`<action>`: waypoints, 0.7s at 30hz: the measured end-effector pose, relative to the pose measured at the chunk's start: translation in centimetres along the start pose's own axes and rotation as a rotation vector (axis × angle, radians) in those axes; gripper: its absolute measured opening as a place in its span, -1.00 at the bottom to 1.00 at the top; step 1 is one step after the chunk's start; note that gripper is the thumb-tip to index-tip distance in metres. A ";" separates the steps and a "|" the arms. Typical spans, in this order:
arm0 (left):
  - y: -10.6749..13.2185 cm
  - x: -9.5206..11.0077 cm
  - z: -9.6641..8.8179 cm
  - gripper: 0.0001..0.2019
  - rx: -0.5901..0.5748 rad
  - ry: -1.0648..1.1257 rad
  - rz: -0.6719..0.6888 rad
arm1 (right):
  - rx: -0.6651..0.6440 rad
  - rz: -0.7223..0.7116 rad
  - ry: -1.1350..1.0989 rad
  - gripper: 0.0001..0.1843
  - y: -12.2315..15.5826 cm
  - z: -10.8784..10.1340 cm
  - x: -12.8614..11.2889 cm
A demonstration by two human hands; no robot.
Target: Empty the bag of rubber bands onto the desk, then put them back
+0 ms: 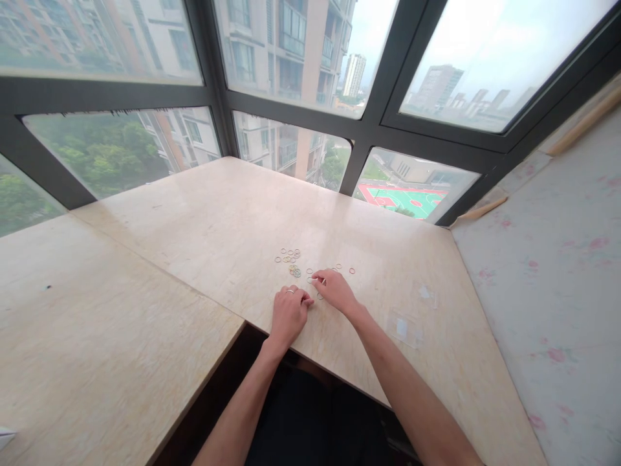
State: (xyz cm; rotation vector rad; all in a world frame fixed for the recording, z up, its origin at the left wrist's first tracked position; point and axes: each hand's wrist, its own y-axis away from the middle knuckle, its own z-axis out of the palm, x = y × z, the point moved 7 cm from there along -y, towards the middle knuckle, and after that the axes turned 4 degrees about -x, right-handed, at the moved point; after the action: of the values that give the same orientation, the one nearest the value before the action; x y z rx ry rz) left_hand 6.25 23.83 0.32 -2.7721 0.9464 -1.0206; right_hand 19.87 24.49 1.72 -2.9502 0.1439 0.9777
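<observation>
Window frames (291, 114): dark, are running across the back, with tall buildings standing beyond the glass.
White object (6, 437): partly cut off, is lying at the left edge.
Dark speck (48, 287): is resting on the near left stretch of countertop.
Trees (104, 155): green, are showing through the lower left panes.
Countertop (194, 213): pale, marbled, is filling the corner, a seam crossing its left part.
Upper ring group (284, 251): small thin rings, are lying loosely spread beyond the left hand.
Ring pile (295, 272): yellowish and greenish, is overlapping just below that group.
Left hand (290, 316): is resting at the counter's near edge, fingers curling inward; whether they are pinching anything, cannot tell. Thin band (290, 291): is circling one finger.
Right hand (334, 289): is reaching in, thumb and forefinger nearly meeting beside a pale ring (309, 280); whether they are gripping or only touching it, cannot tell.
Red ring (352, 270): is lying alone, right of the other rings.
Clear packets (403, 327): two, pale inside, are lying flat, apart from the rings.
Wall (533, 298): flower-patterned, is closing the right side.
</observation>
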 end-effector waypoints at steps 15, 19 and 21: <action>0.7 -3.3 -0.4 -0.73 0.216 0.872 -0.232 | -0.212 0.043 0.033 -0.94 -3.1 1.0 1.0; 0.8 -3.6 -0.7 -0.69 0.247 0.930 -0.257 | -0.209 0.041 0.043 -0.91 -2.7 1.1 0.6; 0.9 -3.6 -0.8 -0.68 0.263 0.946 -0.260 | -0.180 0.034 0.038 -0.88 -2.3 1.0 0.4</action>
State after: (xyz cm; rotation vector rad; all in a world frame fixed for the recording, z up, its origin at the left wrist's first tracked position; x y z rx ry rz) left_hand 3.18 25.25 -1.32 -2.1646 0.3990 -2.3783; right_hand 19.80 26.82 0.66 -3.1406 0.1130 0.9889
